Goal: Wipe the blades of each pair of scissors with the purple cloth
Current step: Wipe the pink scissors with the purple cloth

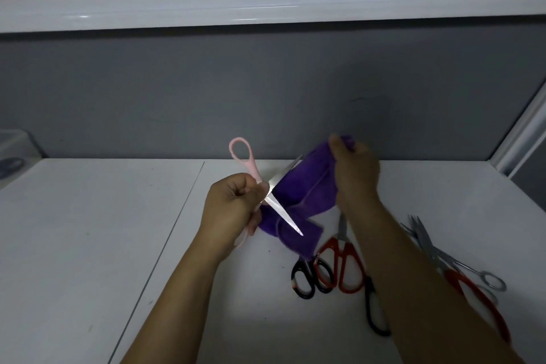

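My left hand (233, 205) grips pink-handled scissors (246, 163) near the pivot, held above the table with the blades spread wide; one blade points up right, the other (285, 217) down right. My right hand (356, 170) pinches the top of the purple cloth (304, 189), which hangs behind the blades down to the table. On the white table under my right forearm lie red-handled scissors (344, 260), black-handled scissors (307, 278), another black-handled pair (373, 310) and, at the right, all-metal scissors (461, 263) and a second red-handled pair (478, 301).
The white table (88, 230) has a seam running down its left half. A grey wall (206, 92) stands right behind it with a white shelf edge (266, 6) overhead. A pale box with a dark round object (11, 165) sits at the far left.
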